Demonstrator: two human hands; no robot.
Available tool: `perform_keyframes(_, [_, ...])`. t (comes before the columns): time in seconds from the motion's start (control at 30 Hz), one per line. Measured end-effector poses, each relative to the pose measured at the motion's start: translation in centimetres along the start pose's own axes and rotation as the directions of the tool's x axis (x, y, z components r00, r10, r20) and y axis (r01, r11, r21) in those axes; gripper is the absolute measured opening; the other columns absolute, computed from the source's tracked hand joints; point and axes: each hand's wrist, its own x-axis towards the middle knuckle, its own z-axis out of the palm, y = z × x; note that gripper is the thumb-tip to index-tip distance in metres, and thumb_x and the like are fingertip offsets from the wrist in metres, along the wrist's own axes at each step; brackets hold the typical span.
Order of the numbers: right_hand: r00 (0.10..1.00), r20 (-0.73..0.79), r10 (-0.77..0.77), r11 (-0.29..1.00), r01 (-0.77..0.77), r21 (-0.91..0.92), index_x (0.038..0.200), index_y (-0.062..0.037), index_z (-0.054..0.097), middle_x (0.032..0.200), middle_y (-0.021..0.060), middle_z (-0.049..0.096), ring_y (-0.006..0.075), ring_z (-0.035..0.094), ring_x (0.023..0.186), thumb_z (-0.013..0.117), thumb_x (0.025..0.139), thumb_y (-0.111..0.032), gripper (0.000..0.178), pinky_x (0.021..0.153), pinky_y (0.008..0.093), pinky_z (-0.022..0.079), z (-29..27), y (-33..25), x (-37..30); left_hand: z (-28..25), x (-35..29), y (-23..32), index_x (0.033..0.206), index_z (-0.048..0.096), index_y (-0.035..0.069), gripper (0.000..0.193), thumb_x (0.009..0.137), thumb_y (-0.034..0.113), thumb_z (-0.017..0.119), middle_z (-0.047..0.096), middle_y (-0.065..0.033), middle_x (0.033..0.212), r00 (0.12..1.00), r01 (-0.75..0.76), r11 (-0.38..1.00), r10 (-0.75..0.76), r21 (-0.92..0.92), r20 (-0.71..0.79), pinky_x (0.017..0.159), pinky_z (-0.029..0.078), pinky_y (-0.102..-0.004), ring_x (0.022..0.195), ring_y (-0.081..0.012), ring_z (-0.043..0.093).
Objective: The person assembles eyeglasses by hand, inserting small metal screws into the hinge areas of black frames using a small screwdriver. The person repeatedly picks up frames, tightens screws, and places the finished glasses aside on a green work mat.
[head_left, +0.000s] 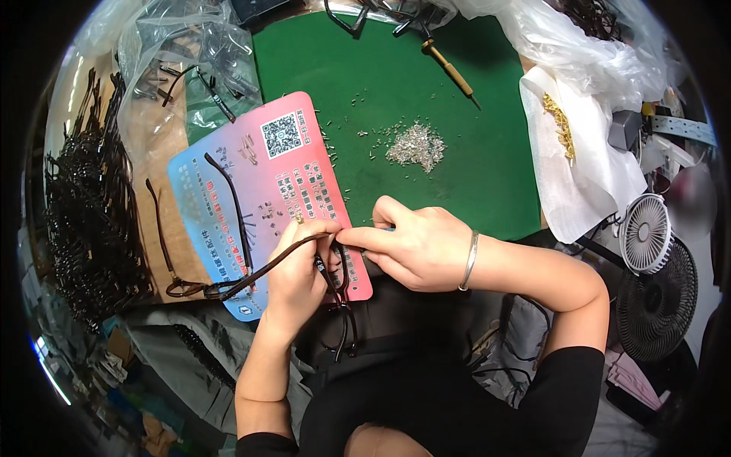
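My left hand [295,276] is closed around dark-framed eyeglasses [343,293], whose rims hang below my fingers. One long brown temple [278,261] runs from my fingertips down to the left. At the temple's upper end, my right hand [417,247] is pinched with its fingertips touching my left ones; whatever is between them is too small to make out. More eyeglasses [185,289] lie to the left, partly under the long temple, with a dark temple [231,194] reaching over the pink and blue card [324,171].
A pile of tiny silver screws [416,147] lies on the green mat [480,179]. Farther back is a brass-coloured screwdriver [451,68]. Dark temples [91,206] are heaped at left beside a plastic bag [164,46]. Gold-coloured parts [560,126] rest on white cloth [563,202]; fans [646,232] stand right.
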Motion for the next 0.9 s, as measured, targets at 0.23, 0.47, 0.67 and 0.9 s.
perform_keyframes(0.23, [0.999, 0.025, 0.020, 0.998, -0.018, -0.060, 0.119, -0.0177, 0.055, 0.086, 0.0095, 0.047, 0.0235, 0.057, 0.059, 0.057, 0.082, -0.017, 0.037, 0.051, 0.0334, 0.050, -0.2, -0.3, 0.0, -0.1, 0.0, 0.1, 0.099, 0.055, -0.002, 0.032, 0.072, -0.018, 0.049, 0.050, -0.0057, 0.074, 1.000, -0.017, 1.000, 0.017, 0.003, -0.002, 0.051, 0.046, -0.0236, 0.055, -0.0117, 0.053])
perform_keyframes(0.47, [1.000, 0.008, -0.008, 0.995, 0.008, -0.097, 0.119, -0.0176, 0.055, 0.085, 0.0091, 0.047, 0.0225, 0.056, 0.056, 0.058, 0.081, -0.017, 0.038, 0.048, 0.0331, 0.049, 0.1, -0.2, 0.0, -0.1, 0.0, -0.1, 0.099, 0.055, -0.001, 0.029, 0.075, -0.016, 0.050, 0.050, -0.0057, 0.072, 0.999, -0.033, 0.999, 0.033, 0.020, 0.000, 0.050, 0.045, -0.0243, 0.054, -0.0121, 0.053])
perform_keyframes(0.67, [0.970, 0.050, -0.240, 0.901, 0.242, -0.362, 0.104, -0.0094, 0.052, 0.082, 0.0124, 0.047, 0.0241, 0.058, 0.049, 0.060, 0.072, -0.014, 0.034, 0.043, 0.0370, 0.049, -1.0, 0.8, 1.2, 0.1, -0.1, -0.4, 0.098, 0.056, -0.001, 0.022, 0.079, -0.013, 0.051, 0.051, -0.0060, 0.072, 0.998, -0.042, 0.996, 0.045, 0.078, -0.037, 0.050, 0.045, -0.0245, 0.053, -0.0119, 0.054])
perform_keyframes(0.9, [0.969, 0.085, -0.231, 0.896, 0.246, -0.369, 0.106, -0.0088, 0.054, 0.076, 0.0080, 0.046, 0.0197, 0.057, 0.051, 0.059, 0.075, -0.013, 0.032, 0.039, 0.0332, 0.046, -1.0, 0.8, 1.9, 0.3, -0.2, -0.8, 0.097, 0.056, -0.001, 0.021, 0.080, -0.011, 0.052, 0.052, -0.0063, 0.073, 0.996, -0.052, 0.994, 0.058, 0.097, -0.065, 0.048, 0.045, -0.0244, 0.052, -0.0113, 0.054])
